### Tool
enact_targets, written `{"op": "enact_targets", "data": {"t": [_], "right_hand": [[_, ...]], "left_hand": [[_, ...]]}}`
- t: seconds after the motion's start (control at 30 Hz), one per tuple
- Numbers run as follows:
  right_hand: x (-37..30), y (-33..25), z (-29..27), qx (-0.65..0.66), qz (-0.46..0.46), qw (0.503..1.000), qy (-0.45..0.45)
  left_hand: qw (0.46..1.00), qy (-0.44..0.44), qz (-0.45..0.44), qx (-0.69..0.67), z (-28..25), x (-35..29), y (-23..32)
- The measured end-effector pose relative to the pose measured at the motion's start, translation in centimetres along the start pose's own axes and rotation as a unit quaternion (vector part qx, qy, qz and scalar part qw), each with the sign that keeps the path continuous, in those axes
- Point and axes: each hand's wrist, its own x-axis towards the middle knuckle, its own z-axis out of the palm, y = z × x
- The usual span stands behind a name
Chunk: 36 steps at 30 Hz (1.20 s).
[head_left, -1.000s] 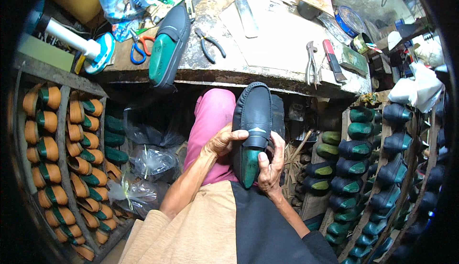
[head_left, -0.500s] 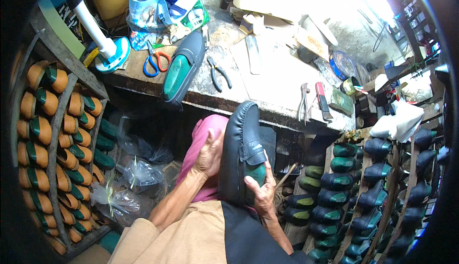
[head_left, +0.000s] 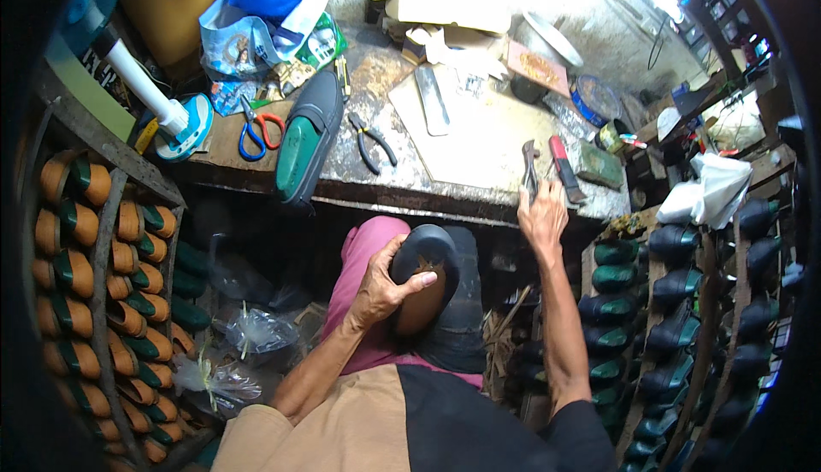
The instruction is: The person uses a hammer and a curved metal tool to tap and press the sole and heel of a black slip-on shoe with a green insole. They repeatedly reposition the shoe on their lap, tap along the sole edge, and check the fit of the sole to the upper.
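While your left hand keeps the dark loafer over your lap, your right hand is now off it and out at the front edge of the workbench. A second ago both hands hold the shoe with its upper toward you; now it is turned over, showing a brown underside within a dark rim, and your left thumb lies across it with the fingers wrapped round the side. Your right fingers are at the handle end of the metal pincers, but you cannot tell from this view whether they close on them. Just beside the pincers lies a red-and-black knife, close to your fingertips, with a green block next to it. Farther left on the bench you have a pale sheet, dark-handled pliers, a second loafer with a green last inside, and scissors with blue and red handles. Behind them sits a blue bag. Tan shoes fill the rack at your left, and dark shoes the one at your right.
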Motion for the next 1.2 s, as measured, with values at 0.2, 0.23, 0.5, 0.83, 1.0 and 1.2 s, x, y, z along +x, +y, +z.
{"op": "enact_targets", "data": {"t": [0.2,0.23,0.5,0.83,1.0,1.2], "right_hand": [[2.3,2.0,3.6,-0.041,0.013,0.997,-0.067],[2.6,2.5,3.9,-0.035,0.014,0.997,-0.062],[3.5,1.8,-0.9,0.507,0.358,0.764,-0.175],[-17.2,-9.3,-9.4,0.429,0.222,0.816,-0.318],[-21.3,-8.1,-8.9,0.367,0.131,0.881,-0.268],[-19.4,-7.9,-7.7,0.492,0.331,0.751,-0.29]], "left_hand": [[0.994,-0.091,0.042,0.041,-0.4,-4.7,2.7],[0.987,-0.108,0.08,0.084,-0.5,-5.1,3.0],[0.997,-0.055,0.038,0.04,-0.2,-4.0,3.4],[0.995,-0.049,0.014,0.089,-0.7,-4.1,2.6],[0.98,-0.13,0.099,0.11,0.3,-7.3,2.1],[0.954,-0.211,0.087,0.195,1.4,-5.7,3.3]]}}
